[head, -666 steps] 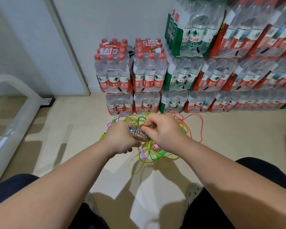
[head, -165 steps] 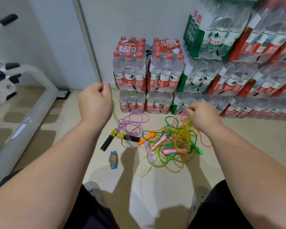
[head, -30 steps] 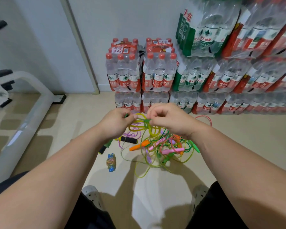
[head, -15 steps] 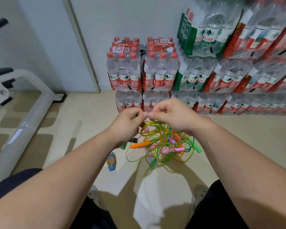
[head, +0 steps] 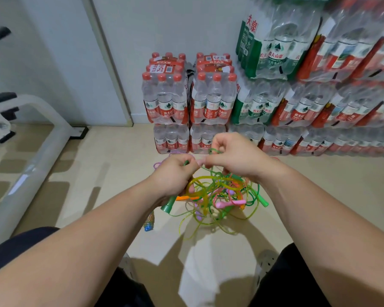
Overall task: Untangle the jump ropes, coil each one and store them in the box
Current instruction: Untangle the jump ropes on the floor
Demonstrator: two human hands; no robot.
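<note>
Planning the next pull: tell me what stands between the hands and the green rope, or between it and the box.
Nothing: the left hand and right hand both grip the green rope. Toward storage, the tangle of yellow and pink ropes wraps it. No box is in view.

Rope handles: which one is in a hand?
The green handle protruding below the left hand, which grips it; orange handle and pink handle lie unheld.

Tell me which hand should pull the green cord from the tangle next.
Probably the right hand: it pinches the green cord above the tangle; the left hand grips the green handle.
</note>
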